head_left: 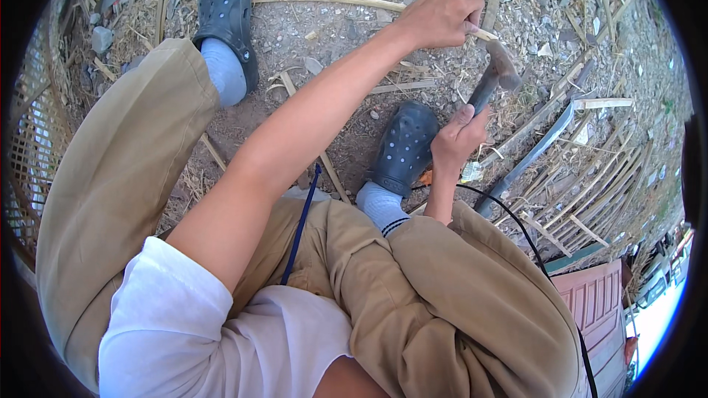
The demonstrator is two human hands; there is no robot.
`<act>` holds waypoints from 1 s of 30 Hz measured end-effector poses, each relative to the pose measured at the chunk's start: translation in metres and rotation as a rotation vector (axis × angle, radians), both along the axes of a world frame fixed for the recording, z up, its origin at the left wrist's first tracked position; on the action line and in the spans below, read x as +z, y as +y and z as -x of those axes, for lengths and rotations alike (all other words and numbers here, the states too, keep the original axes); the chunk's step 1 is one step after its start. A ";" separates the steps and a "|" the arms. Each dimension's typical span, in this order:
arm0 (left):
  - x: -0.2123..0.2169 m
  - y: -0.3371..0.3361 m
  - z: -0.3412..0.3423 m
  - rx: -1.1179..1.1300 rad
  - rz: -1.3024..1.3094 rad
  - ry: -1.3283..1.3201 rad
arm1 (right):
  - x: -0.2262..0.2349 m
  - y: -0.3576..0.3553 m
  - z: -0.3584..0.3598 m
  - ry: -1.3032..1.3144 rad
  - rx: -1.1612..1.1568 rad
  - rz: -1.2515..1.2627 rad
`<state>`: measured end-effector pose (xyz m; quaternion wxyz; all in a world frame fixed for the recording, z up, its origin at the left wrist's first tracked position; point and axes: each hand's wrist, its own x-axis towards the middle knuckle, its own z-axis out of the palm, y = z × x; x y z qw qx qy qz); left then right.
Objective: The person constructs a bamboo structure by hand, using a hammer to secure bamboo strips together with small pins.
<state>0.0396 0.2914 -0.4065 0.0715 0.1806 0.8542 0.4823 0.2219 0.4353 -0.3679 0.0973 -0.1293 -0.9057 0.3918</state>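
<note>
Now the right hand (461,136) is clasping a head-heavy-looking hammer (503,66) by its handle (484,90), the left hand (446,18) pinching a seemingly light, stiff stick (484,34).

We wear a white short-sleeved T-shirt (166,309) towards eight o'clock, khaki trousers (457,302), pale-blue socks (380,205), one dark-striped, and perforated slate-blue clogs (223,11), one at eleven o'clock.

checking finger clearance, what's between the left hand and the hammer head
In the head view, a pale stick reaches from the left hand toward the hammer head; whether it touches is unclear.
</note>
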 end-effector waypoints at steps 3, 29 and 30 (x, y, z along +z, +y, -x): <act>-0.004 -0.002 0.000 -0.001 0.003 0.032 | 0.008 0.004 0.004 -0.171 -0.017 0.137; -0.004 -0.002 0.002 -0.002 -0.022 0.047 | 0.015 0.000 0.016 -0.153 -0.044 0.104; -0.003 0.000 0.005 -0.004 -0.019 0.036 | 0.020 -0.001 0.014 -0.109 -0.097 0.200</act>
